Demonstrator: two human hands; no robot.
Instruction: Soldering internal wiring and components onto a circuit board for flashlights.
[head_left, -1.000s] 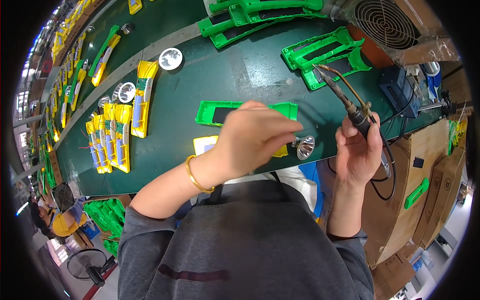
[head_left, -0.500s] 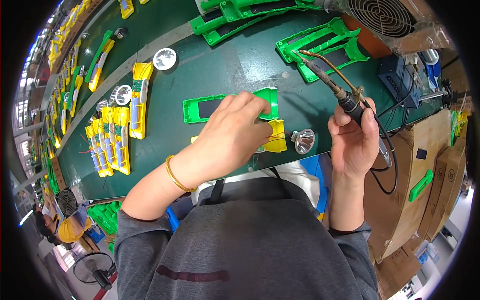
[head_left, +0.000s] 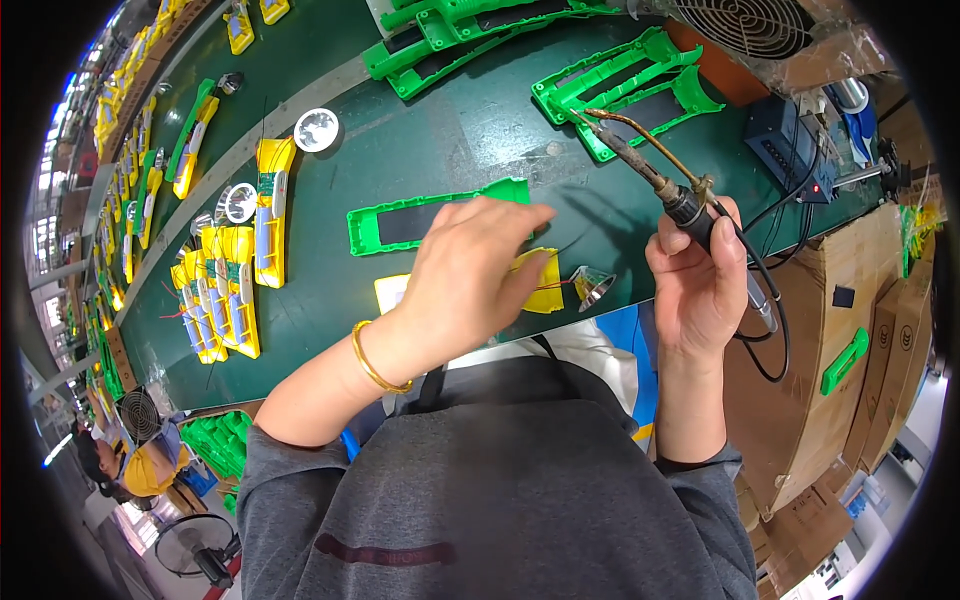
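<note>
right hand (head_left: 700, 290) is clenched round the soldering iron (head_left: 640, 165) handle, tip raised up and away over the belt (head_left: 470, 130), clear of the work. left hand (head_left: 470, 275) presses flat on the yellow housing (head_left: 540, 290), likely to steady it; can't tell if the fingers grasp it. silver reflector cup (head_left: 592, 287) sits just right of that hand, green frame (head_left: 410, 220) just beyond it.
</note>
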